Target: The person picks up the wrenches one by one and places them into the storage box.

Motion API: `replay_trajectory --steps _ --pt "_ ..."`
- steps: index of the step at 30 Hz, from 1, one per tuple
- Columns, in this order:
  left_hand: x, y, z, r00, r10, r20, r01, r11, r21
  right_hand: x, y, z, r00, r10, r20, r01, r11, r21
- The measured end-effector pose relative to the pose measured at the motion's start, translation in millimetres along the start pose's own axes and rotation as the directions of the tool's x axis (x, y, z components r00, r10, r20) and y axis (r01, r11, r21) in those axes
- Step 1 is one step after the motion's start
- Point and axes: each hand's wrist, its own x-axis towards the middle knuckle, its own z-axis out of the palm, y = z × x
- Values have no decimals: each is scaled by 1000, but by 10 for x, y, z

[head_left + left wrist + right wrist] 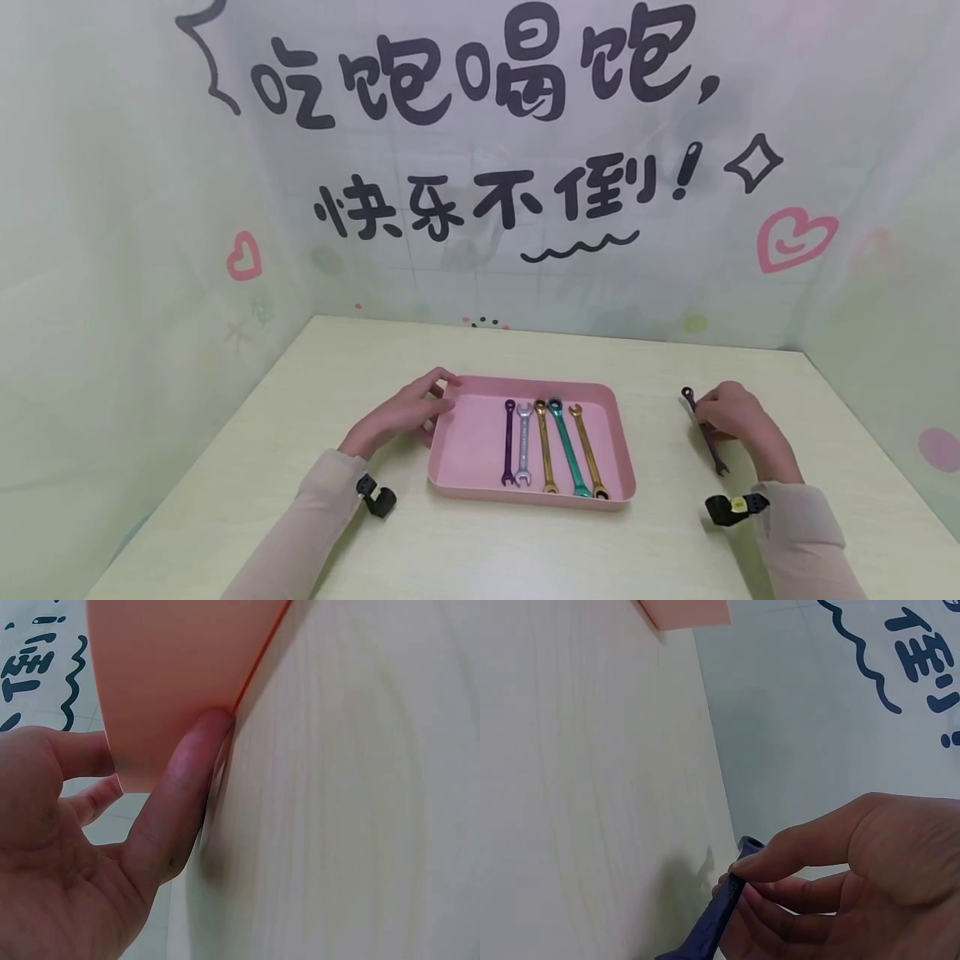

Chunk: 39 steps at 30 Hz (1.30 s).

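My left hand (408, 408) grips the pink tray (467, 492) at its left side. In the left wrist view the thumb (187, 780) lies low against the tray wall (172, 682), with fingers round the far edge. Over the table to the tray's right, my right hand (731, 411) pinches a dark purple combination wrench (708, 439) near its middle. The thumb (780, 855) presses on that wrench (716, 915) in the right wrist view. Inside the tray lie a purple wrench (508, 442), a silver one (523, 446), a green one (570, 450) and two gold ones (545, 446).
The wrenches in the tray stand side by side in its middle and right part. A pale wood table (525, 558) carries everything. Behind it hangs a white printed curtain (450, 283) with dark lettering, and similar cloth closes both sides.
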Motion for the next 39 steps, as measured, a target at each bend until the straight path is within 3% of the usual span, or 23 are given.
replay_trajectory --steps 11,22,39 --pt "-10 -2 -3 1000 5 6 -5 1000 -1 -53 -150 -36 999 -42 17 40 994 99" --pt "-5 -17 -6 1000 11 3 -11 1000 -7 -95 -228 -44 992 -84 99 60 971 230" --pt "-6 -18 -3 1000 21 5 -21 1000 -6 -180 -393 -59 987 -145 65 120 949 292"
